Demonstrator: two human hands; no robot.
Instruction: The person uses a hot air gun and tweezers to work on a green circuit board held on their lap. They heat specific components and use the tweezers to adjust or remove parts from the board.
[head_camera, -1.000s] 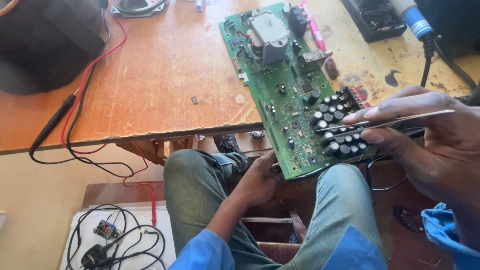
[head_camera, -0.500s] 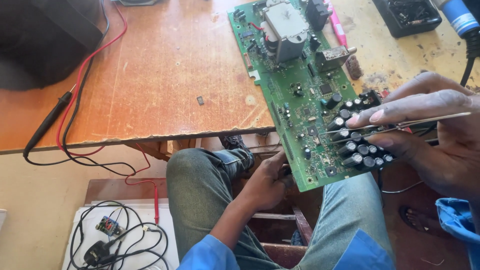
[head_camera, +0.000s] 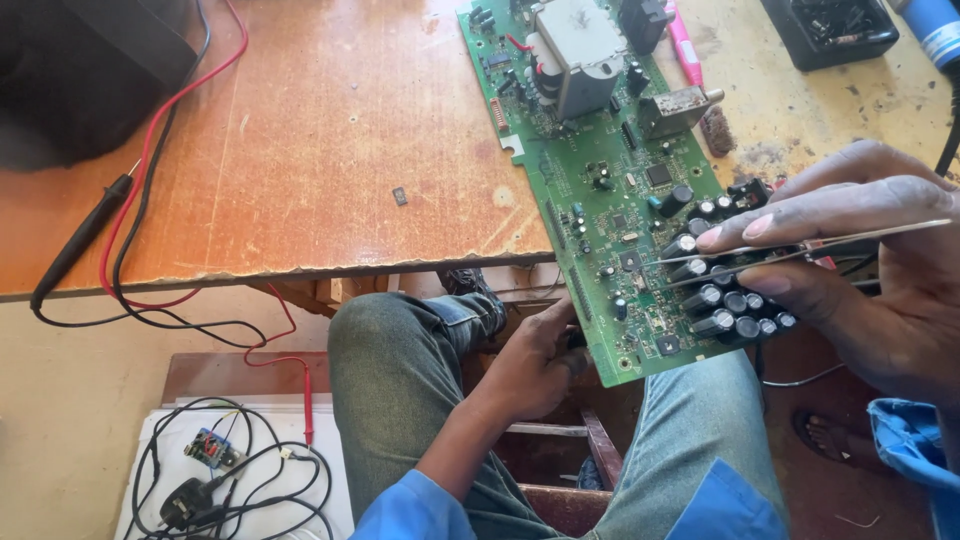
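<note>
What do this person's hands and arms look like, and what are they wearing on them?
Both hands are bare: no gloves, rings or watch show. The left hand leads to a bare forearm ending in a bright blue sleeve. The right hand has short, pale nails and a blue cuff.

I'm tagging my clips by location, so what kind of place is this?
Probably an electronics repair workbench: a large green circuit board overhangs a worn wooden table, red and black meter probe leads trail off it, and the right hand holds thin metal tweezers.

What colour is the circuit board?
Green circuit board, clearest in the head view.
</note>
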